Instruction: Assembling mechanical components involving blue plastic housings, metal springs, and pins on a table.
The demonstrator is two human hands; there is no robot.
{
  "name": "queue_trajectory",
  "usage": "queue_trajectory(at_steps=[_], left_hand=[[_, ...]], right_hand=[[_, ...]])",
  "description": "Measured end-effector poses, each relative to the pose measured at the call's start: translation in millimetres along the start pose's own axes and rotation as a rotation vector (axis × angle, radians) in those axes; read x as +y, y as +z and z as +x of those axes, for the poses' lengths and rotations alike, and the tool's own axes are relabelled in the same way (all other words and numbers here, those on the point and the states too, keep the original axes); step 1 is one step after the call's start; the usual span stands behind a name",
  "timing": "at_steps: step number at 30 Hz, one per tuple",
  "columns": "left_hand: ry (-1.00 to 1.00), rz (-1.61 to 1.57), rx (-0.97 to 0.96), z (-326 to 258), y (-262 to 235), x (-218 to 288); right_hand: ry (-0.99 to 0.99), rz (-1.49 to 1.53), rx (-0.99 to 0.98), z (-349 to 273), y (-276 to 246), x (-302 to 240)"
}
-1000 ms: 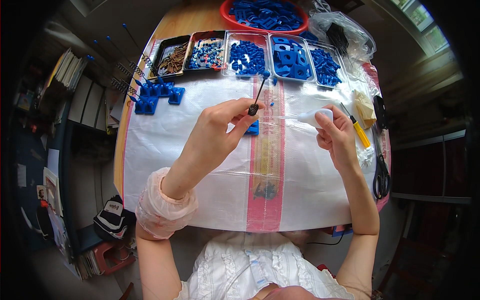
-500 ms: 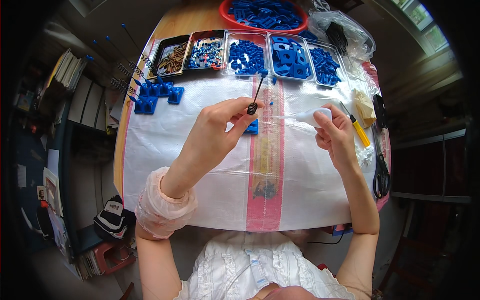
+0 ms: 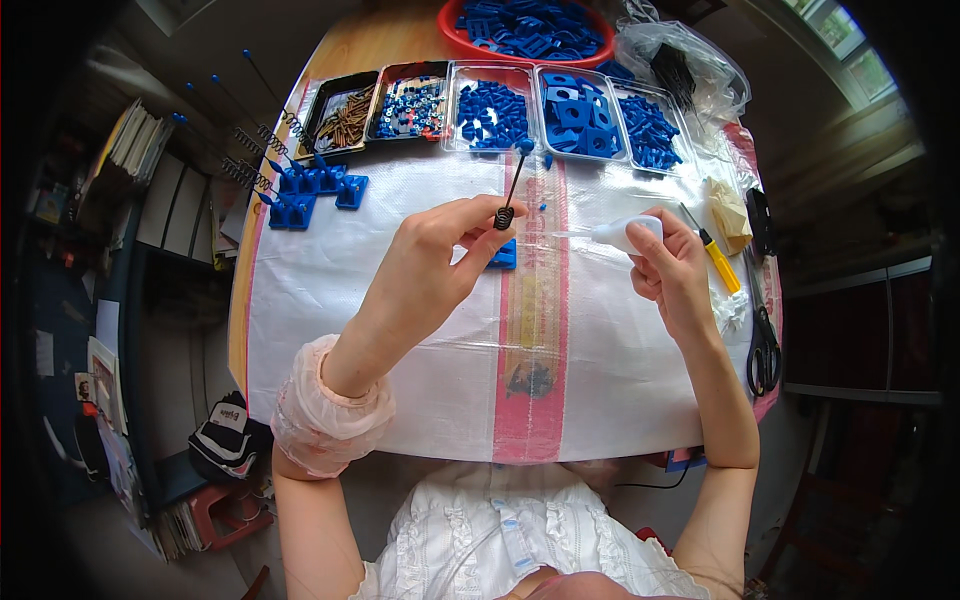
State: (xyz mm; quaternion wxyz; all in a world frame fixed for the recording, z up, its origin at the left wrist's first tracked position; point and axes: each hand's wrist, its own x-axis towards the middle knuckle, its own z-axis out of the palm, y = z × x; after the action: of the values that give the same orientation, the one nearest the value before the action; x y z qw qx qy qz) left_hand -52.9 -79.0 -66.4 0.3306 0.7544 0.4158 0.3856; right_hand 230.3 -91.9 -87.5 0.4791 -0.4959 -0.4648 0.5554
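My left hand [image 3: 432, 250] pinches a small black coil spring [image 3: 504, 218] between thumb and fingertips. A thin dark rod rises from the spring to a blue plastic tip [image 3: 525, 147]. Just below those fingers a blue plastic block [image 3: 505, 256] lies on the sheet, partly hidden by the hand. In my right hand [image 3: 675, 268] is a whitish squeeze bottle [image 3: 618, 233], its long fine nozzle pointing left toward the spring, apart from it. Loose blue pieces [image 3: 548, 161] lie beyond the spring.
Trays of screws [image 3: 345, 122], small beads [image 3: 410, 105] and blue parts [image 3: 492, 112] line the back, before a red basin [image 3: 447, 35]. Assembled blue bases with springs [image 3: 292, 208] stand at left. A yellow-handled screwdriver [image 3: 722, 268] and black scissors [image 3: 764, 355] lie at right.
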Motion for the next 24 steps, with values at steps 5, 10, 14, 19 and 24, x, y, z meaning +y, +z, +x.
queue_trajectory(at_steps=[5, 10, 14, 19, 24], left_hand=[[-0.003, -0.005, 0.000, -0.2, 0.2, -0.3], [-0.003, -0.005, 0.002, -0.3, -0.4, 0.2], [0.004, 0.002, 0.000, -0.2, -0.5, -0.7], [-0.021, 0.014, -0.028, 0.6, -3.6, 4.8], [-0.023, 0.017, -0.035, 0.9, -4.1, 5.6]], right_hand=[[-0.003, -0.002, 0.004, 0.5, -0.4, 0.8], [-0.002, 0.013, -0.006, 0.6, -1.8, -1.2], [-0.003, -0.002, -0.004, 0.5, -2.4, -0.9], [0.012, -0.016, -0.006, 0.8, -0.6, 0.4], [0.002, -0.017, -0.006, 0.3, -3.6, -2.3]])
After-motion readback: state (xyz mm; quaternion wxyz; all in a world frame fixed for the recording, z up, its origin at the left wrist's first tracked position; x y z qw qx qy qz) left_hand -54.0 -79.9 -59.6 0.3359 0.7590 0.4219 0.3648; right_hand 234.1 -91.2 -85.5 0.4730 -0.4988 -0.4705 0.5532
